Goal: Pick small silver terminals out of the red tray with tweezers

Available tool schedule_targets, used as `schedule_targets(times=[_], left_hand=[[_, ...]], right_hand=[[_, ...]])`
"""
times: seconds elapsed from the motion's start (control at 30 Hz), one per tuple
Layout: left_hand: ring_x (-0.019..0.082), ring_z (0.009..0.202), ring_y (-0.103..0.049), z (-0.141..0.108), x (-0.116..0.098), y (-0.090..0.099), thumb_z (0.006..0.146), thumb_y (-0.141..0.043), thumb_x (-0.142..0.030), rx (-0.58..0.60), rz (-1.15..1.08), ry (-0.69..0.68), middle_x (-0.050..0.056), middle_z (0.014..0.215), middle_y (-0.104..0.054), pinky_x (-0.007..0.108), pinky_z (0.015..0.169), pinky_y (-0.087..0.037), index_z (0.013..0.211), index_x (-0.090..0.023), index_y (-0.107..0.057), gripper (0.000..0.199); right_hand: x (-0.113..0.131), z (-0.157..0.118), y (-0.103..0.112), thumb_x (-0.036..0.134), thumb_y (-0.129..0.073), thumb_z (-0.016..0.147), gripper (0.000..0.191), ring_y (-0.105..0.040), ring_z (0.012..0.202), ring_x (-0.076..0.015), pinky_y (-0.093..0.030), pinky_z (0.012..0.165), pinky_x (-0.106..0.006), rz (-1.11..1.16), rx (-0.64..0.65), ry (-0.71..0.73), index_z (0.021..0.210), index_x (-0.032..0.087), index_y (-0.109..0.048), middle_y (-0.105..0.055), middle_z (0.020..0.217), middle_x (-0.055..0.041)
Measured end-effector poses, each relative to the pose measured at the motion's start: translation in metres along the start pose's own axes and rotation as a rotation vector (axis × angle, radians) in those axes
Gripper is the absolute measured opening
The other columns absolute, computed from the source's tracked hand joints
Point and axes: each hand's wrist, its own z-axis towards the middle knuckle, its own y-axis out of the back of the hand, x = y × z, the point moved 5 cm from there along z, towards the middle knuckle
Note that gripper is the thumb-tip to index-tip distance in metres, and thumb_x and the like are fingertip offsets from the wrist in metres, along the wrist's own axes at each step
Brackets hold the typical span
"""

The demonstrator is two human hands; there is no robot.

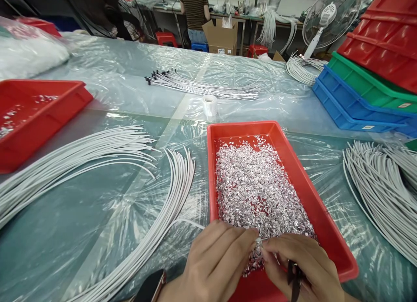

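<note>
A small silver piece (259,240) sits pinched between the fingertips of the left hand (215,263) and right hand (302,263), both in a closed grip. They hover over the near end of the red tray (325,224) heaped with silver bits (257,184). White cables (163,219) curve across the counter (65,232) just left.

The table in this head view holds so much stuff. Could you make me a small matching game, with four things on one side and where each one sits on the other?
Things:
1. Tray of shiny silver bits
2. Stack of red, green and blue bins
3. Small white tape roll
4. Black-tipped white wires

Places:
A. Far right of the table
B. Just beyond the tray's far rim
C. Under the two hands, left hand and right hand
D. Far middle, lying fanned out flat

Pairs: 1-C, 2-A, 3-B, 4-D
</note>
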Motion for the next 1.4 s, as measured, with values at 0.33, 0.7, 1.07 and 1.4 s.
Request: schedule_targets(times=[0.33, 0.7, 1.07, 1.4], left_hand=[[0.017, 0.079, -0.054, -0.008, 0.004, -0.004, 0.085, -0.048, 0.002, -0.106, -0.022, -0.077, 0.012, 0.09, -0.065, 0.03, 0.066, -0.046, 0.107, -0.004, -0.057, 0.024], [0.021, 0.099, -0.051, -0.017, 0.006, -0.004, 0.084, -0.044, 0.005, 0.021, 0.024, -0.137, 0.012, 0.112, -0.061, 0.033, 0.08, -0.039, 0.121, -0.002, -0.051, 0.039], [0.012, 0.073, -0.056, 0.008, 0.015, -0.001, 0.085, -0.051, 0.0, -0.118, -0.099, 0.057, 0.001, 0.086, -0.068, 0.03, 0.074, -0.037, 0.102, -0.014, -0.059, 0.024], [0.008, 0.048, -0.055, 0.001, 0.038, -0.014, 0.091, -0.048, -0.022, -0.04, -0.615, 0.568, -0.001, 0.075, -0.066, 0.021, 0.048, -0.043, 0.097, -0.022, -0.061, 0.015]], right_hand=[[0.002, 0.001, 0.002, 0.005, -0.051, 0.082, 0.022, -0.058, 0.05, -0.0094, -0.049, 0.055, -0.021, -0.007, -0.014, -0.001, 0.092, 0.024, -0.054, -0.061, 0.061, 0.006], [0.001, 0.0, 0.001, 0.004, -0.052, 0.082, 0.02, -0.057, 0.05, -0.0083, -0.048, 0.054, -0.02, -0.001, 0.005, 0.037, 0.09, 0.022, -0.055, -0.06, 0.061, 0.0059], [-0.004, 0.003, 0.001, 0.009, -0.049, 0.081, 0.016, -0.047, 0.041, -0.0067, -0.042, 0.044, -0.016, -0.019, -0.028, -0.051, 0.083, 0.025, -0.053, -0.055, 0.057, 0.0088], [-0.02, 0.0, 0.0, 0.013, -0.051, 0.084, 0.02, -0.038, 0.038, -0.0067, -0.033, 0.037, -0.017, 0.077, -0.067, -0.202, 0.098, 0.026, -0.059, -0.046, 0.054, 0.0091]])
